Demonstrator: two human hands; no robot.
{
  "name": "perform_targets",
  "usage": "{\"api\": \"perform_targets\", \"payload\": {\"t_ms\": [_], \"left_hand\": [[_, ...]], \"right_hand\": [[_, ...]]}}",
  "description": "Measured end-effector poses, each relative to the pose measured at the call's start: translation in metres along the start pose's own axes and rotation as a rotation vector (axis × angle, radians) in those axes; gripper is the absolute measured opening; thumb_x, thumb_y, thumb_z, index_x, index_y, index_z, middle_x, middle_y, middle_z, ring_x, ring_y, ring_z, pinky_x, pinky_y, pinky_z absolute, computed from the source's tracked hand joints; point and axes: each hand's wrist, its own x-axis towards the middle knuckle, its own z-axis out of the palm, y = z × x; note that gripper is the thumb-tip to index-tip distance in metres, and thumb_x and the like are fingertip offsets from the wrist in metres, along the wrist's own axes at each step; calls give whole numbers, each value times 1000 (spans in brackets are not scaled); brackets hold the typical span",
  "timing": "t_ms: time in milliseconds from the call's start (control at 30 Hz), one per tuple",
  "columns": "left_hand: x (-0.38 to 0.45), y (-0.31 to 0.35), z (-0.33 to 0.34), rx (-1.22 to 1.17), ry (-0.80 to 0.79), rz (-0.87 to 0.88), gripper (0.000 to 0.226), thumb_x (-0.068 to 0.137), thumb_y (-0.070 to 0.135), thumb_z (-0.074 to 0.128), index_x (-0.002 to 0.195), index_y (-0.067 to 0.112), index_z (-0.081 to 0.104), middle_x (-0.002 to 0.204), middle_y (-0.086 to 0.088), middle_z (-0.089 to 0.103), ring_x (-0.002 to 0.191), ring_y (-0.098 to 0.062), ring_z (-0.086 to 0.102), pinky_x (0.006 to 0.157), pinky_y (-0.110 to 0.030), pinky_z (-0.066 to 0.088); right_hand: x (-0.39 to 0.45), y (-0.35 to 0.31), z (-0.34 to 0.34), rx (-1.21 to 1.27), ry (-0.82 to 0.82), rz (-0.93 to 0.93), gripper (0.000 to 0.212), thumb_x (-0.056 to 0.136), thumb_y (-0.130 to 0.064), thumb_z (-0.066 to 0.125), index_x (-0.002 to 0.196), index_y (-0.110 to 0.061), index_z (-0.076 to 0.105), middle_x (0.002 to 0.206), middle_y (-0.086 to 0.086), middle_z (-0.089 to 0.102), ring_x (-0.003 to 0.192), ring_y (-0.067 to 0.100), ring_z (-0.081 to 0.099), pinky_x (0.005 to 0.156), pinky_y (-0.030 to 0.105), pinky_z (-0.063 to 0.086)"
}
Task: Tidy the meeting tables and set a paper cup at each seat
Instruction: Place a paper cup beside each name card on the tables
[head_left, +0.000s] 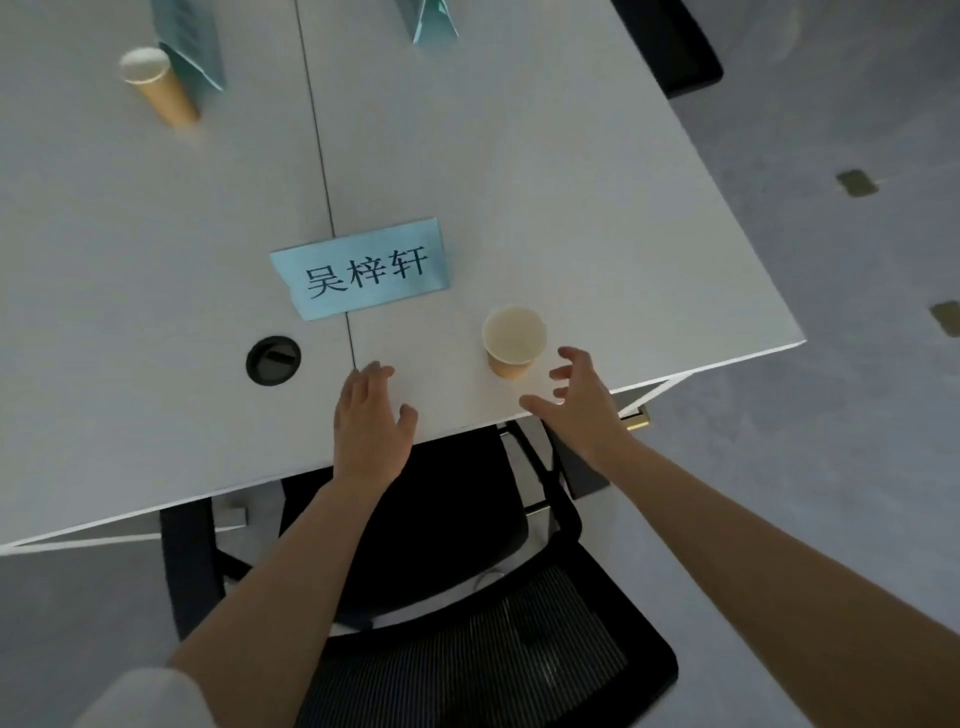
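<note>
Head view: 2 hands, left (370, 415) and right (576, 397), spread, empty, beside paper cup (513, 340).

— Where are your hands?
— Both your bare arms reach forward. Your left hand (370, 421) lies palm down, fingers straight and close together, thumb out to the side.
— And the other?
— Your right hand (576, 400) is raised slightly, fingers spread and loosely curved, thumb apart, gripping nothing. A pale sleeve edge shows at your left elbow.
</note>
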Motion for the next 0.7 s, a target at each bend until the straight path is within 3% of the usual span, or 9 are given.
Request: {"api": "perform_targets", "payload": {"t_ms": [167, 300, 400, 700], "left_hand": [[40, -9, 23, 148, -103, 121, 73, 93, 42, 55, 154, 31, 16, 164, 0, 10, 151, -28, -1, 122, -47, 4], [52, -9, 43, 343, -10, 148, 67, 94, 59, 29, 154, 31, 21, 164, 1, 16, 151, -30, 6, 121, -50, 7], [52, -9, 53, 430, 43, 145, 68, 94, 58, 24, 155, 30, 20, 164, -1, 16, 151, -31, 8, 120, -51, 10], [52, -7, 51, 452, 75, 140, 66, 93, 54, 33, 154, 29, 27, 162, -2, 22, 150, -31, 13, 120, -53, 14]], "right_hand": [[50, -1, 15, -44, -1, -54, 98, 66, -24, 85, 143, -16, 25, 132, 8, 47, 121, 28, 49, 103, 47, 41], [67, -5, 23, -59, 107, -180, 80, 64, -20, 86, 130, -10, 43, 125, 8, 52, 115, 28, 52, 97, 42, 45], [84, -11, 25, -14, 144, -194, 73, 65, -25, 85, 125, -13, 45, 122, 4, 55, 111, 24, 55, 93, 45, 50], [159, -57, 36, -16, 227, -235, 69, 68, -33, 83, 123, -10, 48, 119, 7, 58, 108, 24, 57, 90, 41, 50]]}}
